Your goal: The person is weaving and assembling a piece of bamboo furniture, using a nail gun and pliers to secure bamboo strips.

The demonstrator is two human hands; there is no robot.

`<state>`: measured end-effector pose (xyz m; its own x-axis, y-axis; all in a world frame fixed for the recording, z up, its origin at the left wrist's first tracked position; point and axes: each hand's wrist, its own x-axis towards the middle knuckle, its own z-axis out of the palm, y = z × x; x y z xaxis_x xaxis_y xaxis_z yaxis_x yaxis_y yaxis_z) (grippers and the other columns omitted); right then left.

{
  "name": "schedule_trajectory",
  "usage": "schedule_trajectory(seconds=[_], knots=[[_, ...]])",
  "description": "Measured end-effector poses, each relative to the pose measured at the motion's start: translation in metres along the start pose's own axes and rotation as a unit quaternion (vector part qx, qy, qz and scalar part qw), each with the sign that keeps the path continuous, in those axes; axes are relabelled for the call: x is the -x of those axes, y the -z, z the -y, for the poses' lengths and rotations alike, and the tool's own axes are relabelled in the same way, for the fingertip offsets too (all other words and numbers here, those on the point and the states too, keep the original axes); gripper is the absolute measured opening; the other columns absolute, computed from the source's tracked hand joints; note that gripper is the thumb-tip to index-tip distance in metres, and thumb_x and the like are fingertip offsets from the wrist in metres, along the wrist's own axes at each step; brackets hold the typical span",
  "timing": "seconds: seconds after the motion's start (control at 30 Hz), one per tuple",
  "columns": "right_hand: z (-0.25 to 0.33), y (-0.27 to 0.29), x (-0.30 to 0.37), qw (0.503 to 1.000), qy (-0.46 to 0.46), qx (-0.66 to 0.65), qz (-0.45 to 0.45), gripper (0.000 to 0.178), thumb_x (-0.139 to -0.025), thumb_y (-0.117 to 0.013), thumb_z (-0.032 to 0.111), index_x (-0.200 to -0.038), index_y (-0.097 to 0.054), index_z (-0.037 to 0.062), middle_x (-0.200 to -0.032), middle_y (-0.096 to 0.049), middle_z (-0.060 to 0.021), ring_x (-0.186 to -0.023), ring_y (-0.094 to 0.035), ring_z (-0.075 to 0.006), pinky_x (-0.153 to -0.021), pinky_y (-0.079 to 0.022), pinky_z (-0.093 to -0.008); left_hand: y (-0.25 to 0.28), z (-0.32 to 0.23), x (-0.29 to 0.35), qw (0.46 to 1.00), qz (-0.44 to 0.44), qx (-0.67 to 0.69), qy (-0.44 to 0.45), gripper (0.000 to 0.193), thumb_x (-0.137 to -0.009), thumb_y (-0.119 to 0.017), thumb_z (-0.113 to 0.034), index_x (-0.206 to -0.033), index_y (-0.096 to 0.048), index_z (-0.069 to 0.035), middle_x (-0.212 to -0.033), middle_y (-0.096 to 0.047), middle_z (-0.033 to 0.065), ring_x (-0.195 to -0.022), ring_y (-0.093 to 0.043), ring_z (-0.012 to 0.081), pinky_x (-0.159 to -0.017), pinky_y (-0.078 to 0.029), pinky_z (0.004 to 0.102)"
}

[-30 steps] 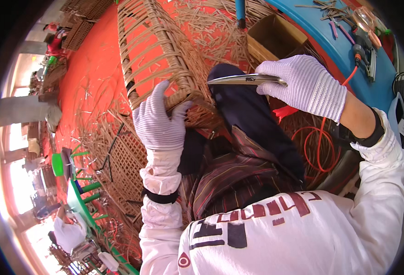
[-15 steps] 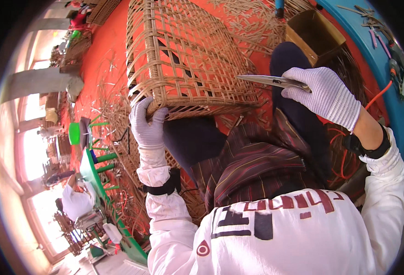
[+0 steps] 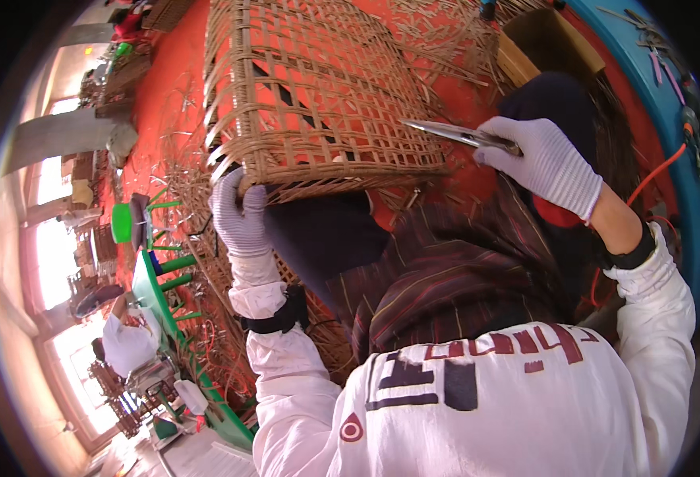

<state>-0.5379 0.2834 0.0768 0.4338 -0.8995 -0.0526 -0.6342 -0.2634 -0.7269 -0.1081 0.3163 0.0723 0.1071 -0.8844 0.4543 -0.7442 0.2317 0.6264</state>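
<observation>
- Two gloved hands are ours here, both at work on one woven cane basket (image 3: 318,87) that rests tilted over our lap, its open lattice turned up toward us
- Our left hand (image 3: 240,213) sits at the basket's near left corner, fingers curled over the thick rim and pressed shut on it, thumb tucked under the weave
- Our right hand (image 3: 542,163) is wrapped tight around the handles of a pair of slim metal pliers (image 3: 453,133); the long narrow nose points left and lies across the basket's near right edge, its tip touching the weave
- We cannot tell whether the pliers' nose is pinching a strand or only resting on it
- The basket covers our dark trouser knee (image 3: 326,238), and a striped dark cloth (image 3: 453,278) lies across our lap just below the rim
- Loose cane offcuts (image 3: 183,175) are scattered over the orange floor (image 3: 167,103) to the left of the basket
- A green metal stool (image 3: 147,230) stands near our left wrist, further left
- A brown cardboard box (image 3: 545,44) sits beyond our right hand, and a blue bench edge (image 3: 668,103) with small tools curves along the right side
- An orange cable (image 3: 652,171) runs past our right wrist
</observation>
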Motion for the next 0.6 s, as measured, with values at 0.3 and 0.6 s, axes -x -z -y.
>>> schedule_trajectory(seconds=[0.3, 0.6], knots=[[-0.002, 0.000, 0.009, 0.996, -0.052, -0.069, -0.017, 0.030, -0.090, -0.066, 0.031, -0.101, -0.066, 0.0037, -0.068, -0.059, -0.0119, -0.061, -0.056, -0.0202, -0.061, -0.045, -0.0319, 0.002, -0.022, -0.006, 0.996, 0.012, -0.073, -0.052, 0.039, -0.075, -0.080, -0.021, -0.106, -0.066, -0.001, -0.097, -0.065, 0.0112, -0.092, -0.059, 0.0278, -0.087, -0.044, 0.0381], [0.019, -0.003, 0.016, 0.994, 0.006, -0.101, -0.032, 0.026, -0.091, -0.069, 0.027, -0.102, -0.066, 0.0031, -0.063, -0.051, -0.0069, -0.056, -0.045, -0.0122, -0.054, -0.041, -0.0289, -0.030, -0.101, -0.013, 0.994, 0.037, -0.001, -0.103, 0.051, -0.067, -0.082, -0.011, -0.114, -0.063, -0.007, -0.106, -0.064, 0.0092, -0.101, -0.057, 0.0303, -0.094, -0.041, 0.0405]])
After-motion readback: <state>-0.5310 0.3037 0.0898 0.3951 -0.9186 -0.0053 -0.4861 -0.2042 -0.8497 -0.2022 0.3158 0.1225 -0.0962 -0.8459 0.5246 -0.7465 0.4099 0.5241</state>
